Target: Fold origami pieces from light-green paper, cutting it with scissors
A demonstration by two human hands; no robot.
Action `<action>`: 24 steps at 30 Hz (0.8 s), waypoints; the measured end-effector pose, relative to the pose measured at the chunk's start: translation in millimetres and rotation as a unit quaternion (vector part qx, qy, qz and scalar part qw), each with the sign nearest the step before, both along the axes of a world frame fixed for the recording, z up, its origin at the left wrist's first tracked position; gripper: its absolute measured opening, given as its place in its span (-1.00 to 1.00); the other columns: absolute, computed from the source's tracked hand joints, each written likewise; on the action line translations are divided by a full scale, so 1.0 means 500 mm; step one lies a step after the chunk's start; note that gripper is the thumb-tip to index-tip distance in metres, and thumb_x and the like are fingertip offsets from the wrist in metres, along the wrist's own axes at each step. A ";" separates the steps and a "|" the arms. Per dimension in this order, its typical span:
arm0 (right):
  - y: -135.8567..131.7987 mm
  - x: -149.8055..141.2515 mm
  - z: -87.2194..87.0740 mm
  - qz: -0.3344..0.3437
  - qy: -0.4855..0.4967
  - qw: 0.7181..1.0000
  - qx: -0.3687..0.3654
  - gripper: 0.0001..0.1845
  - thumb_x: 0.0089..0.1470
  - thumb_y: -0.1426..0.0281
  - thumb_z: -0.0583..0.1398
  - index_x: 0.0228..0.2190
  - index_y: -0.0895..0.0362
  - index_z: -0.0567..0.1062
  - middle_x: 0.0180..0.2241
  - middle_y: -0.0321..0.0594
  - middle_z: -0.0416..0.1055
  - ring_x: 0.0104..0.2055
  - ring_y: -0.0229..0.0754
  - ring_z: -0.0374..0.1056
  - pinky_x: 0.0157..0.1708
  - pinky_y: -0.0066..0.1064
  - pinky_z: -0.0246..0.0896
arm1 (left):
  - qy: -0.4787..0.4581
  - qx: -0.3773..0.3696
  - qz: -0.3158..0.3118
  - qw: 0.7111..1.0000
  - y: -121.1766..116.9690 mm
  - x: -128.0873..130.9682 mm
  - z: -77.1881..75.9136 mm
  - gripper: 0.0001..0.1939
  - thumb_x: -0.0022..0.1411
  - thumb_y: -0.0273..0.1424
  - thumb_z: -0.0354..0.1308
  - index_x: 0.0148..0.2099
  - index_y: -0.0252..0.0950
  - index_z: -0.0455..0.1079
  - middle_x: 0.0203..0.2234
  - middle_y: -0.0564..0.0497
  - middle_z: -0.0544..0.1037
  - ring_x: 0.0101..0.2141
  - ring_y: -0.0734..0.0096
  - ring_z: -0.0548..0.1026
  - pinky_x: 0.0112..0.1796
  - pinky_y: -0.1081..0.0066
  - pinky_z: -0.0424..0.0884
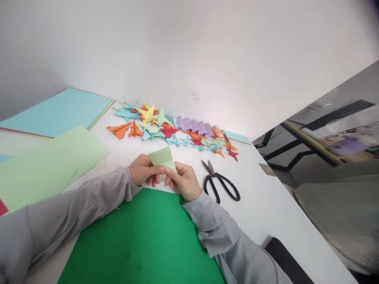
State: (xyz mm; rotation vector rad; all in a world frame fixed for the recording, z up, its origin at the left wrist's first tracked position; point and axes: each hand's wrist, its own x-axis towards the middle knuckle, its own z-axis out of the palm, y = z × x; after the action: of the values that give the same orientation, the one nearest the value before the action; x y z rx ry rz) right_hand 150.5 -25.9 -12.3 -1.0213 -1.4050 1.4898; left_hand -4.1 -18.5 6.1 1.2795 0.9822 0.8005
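Both my hands hold a small piece of light green paper (162,157) in the air above the far edge of a green mat (142,232). My left hand (145,170) pinches its left and lower edge, while my right hand (185,179) grips the lower right side. The thumbs meet at the bottom of the paper. A crease or fold line shows low on the sheet; its lower part is hidden by my fingers. Black-handled scissors (219,179) lie to the right of my right hand, blades slightly apart.
Folded paper shapes in several colours (168,130) lie along the wall, with a purple pleated strip (194,126) among them. Large light green sheets (53,169) and a stack of blue paper (62,112) are at left. A black flat object (287,260) lies near the right front.
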 end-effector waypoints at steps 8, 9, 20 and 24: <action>-0.001 -0.008 0.001 -0.088 -0.053 0.995 0.013 -0.51 -0.24 0.10 0.26 -0.76 0.12 0.14 -0.87 -0.47 0.12 -0.83 -0.47 -0.09 -0.81 -0.56 -0.26 | -0.028 -0.012 0.049 0.998 -0.002 -0.001 -0.003 -0.72 -0.10 -0.27 0.22 -0.61 -0.41 0.33 -0.87 0.10 0.33 -0.84 0.57 0.26 -0.78 0.57 0.17; 0.000 -0.008 0.001 -0.095 -0.059 0.993 0.021 -0.50 -0.25 0.09 0.26 -0.77 0.11 0.13 -0.88 -0.48 0.10 -0.82 -0.48 -0.11 -0.81 -0.56 -0.28 | -0.030 -0.012 0.052 0.998 -0.002 0.000 -0.004 -0.72 -0.11 -0.28 0.22 -0.61 -0.41 0.33 -0.87 0.10 0.33 -0.84 0.57 0.26 -0.79 0.57 0.16; -0.003 -0.003 0.001 -0.059 -0.019 0.998 0.000 -0.56 -0.21 0.10 0.25 -0.73 0.13 0.22 -0.85 -0.44 0.20 -0.83 -0.46 -0.02 -0.82 -0.57 -0.19 | -0.049 -0.001 0.091 0.995 0.007 -0.006 -0.016 -0.71 -0.20 -0.25 0.29 -0.62 -0.38 0.34 -0.89 0.14 0.31 -0.86 0.61 0.22 -0.81 0.57 0.11; -0.008 -0.005 0.009 -0.097 -0.037 0.995 0.006 -0.52 -0.26 0.12 0.28 -0.78 0.12 0.16 -0.89 -0.47 0.12 -0.83 -0.48 -0.10 -0.84 -0.58 -0.28 | -0.038 0.016 0.129 0.991 0.007 -0.006 -0.017 -0.66 -0.23 -0.28 0.32 -0.70 -0.35 0.25 -0.91 0.15 0.28 -0.86 0.64 0.19 -0.81 0.57 0.09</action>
State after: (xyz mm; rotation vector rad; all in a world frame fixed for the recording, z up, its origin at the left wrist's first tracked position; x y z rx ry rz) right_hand 148.1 -30.1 -7.7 -1.1812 -1.3235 1.3138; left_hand -7.1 -14.9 -2.4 1.1546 1.0899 1.0608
